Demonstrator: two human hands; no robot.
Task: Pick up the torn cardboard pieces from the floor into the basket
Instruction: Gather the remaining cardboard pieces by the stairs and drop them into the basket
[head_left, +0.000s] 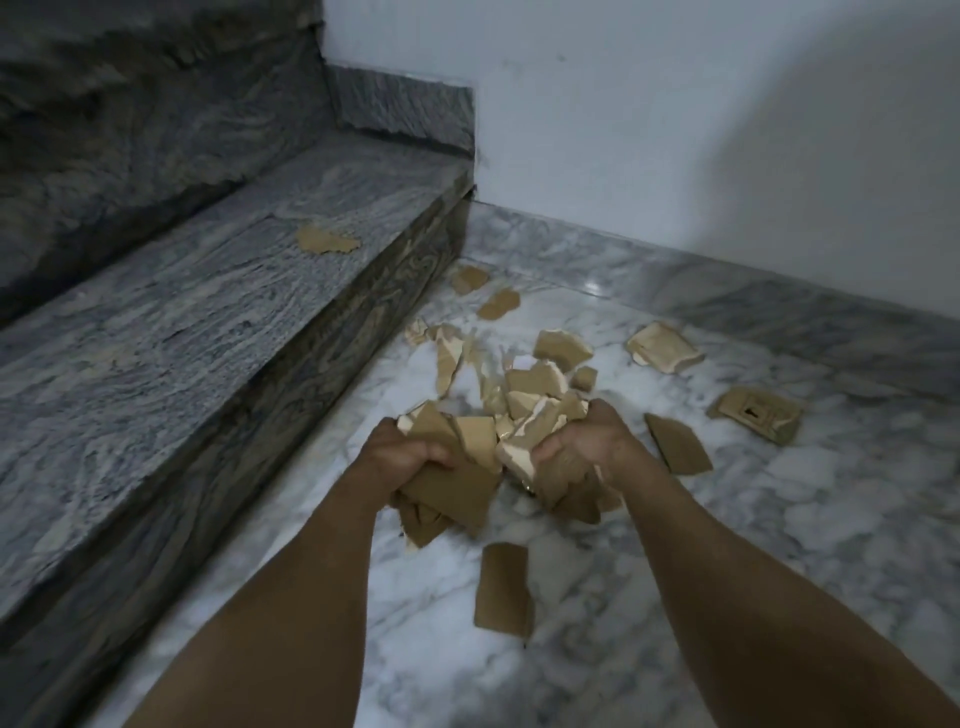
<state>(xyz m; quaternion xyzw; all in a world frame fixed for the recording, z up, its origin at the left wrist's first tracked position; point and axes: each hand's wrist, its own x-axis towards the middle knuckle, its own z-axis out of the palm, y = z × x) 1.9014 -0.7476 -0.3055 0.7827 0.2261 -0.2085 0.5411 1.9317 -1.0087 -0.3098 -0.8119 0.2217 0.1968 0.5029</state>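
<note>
Both my hands are closed around a bunch of torn brown cardboard pieces (498, 441) over the marble floor. My left hand (402, 449) grips the left side of the bunch, my right hand (587, 441) the right side. Loose pieces lie around: one below the hands (504, 590), one right of my right hand (678, 444), two larger ones further right (756, 415) (665, 347), several near the step (498, 304). One piece (327, 240) lies on the step. No basket is in view.
A grey granite stair step (208, 322) rises along the left, with a second riser behind it. White walls (675, 130) meet in the corner at the back, with a marble skirting along the right wall. The floor (727, 571) is white veined marble.
</note>
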